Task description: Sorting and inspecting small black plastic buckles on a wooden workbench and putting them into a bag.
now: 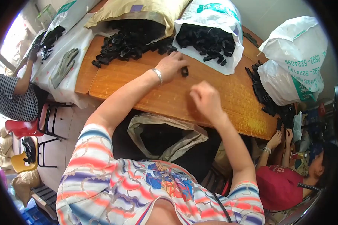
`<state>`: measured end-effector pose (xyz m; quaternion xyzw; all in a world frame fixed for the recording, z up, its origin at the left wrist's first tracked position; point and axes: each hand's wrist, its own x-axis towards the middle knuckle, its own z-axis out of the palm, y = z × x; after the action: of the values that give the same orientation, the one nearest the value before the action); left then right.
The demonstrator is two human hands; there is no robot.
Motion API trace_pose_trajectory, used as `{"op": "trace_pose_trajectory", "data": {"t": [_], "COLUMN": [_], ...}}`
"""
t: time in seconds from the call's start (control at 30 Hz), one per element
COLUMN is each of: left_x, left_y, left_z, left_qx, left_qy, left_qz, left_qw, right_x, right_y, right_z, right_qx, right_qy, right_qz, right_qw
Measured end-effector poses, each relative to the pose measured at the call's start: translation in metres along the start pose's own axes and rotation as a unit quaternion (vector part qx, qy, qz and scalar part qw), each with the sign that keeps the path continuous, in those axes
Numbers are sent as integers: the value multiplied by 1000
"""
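My left hand [171,67], with a bracelet at the wrist, is over the wooden table by the front of a heap of small black parts [127,47]. Its fingers are bent, and a small black part [184,71] shows at the thumb side, apparently pinched. To the right, my right hand [207,98] is closed above the table's near edge, slightly blurred. Whatever its curled fingers may hold is hidden. Below the edge, at my lap, a beige sack [139,144] gapes with a dark inside.
A tan sack [150,9] and a white sack [210,17] spill black parts onto the table [139,82]. White bags [294,56] stand at right. A co-worker in red [279,187] sits right, another in checks [15,97] left. A grey glove [65,66] lies left.
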<state>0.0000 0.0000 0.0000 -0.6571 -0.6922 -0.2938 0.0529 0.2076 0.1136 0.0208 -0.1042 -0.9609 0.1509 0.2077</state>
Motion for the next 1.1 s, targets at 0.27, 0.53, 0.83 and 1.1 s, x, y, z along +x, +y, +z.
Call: {"op": "trace_pose_trajectory", "data": {"t": [0.27, 0.53, 0.83, 1.1], "left_x": [-6, -39, -50, -51], "left_y": [21, 28, 26, 26], "left_z": [-4, -10, -8, -4], "left_qx": [-43, -65, -52, -66], "left_qy": [-22, -17, 51, 59], "left_qz": [0, -34, -94, -100], "left_qw": [999, 997, 993, 991], "right_x": [84, 77, 43, 33], "right_y": [98, 86, 37, 24], "right_z": [2, 9, 18, 13], "right_qx": [-195, -133, -2, 9], "right_qy": [12, -9, -6, -21], "right_qz": [97, 121, 40, 67], "right_qw": [976, 984, 999, 997]}}
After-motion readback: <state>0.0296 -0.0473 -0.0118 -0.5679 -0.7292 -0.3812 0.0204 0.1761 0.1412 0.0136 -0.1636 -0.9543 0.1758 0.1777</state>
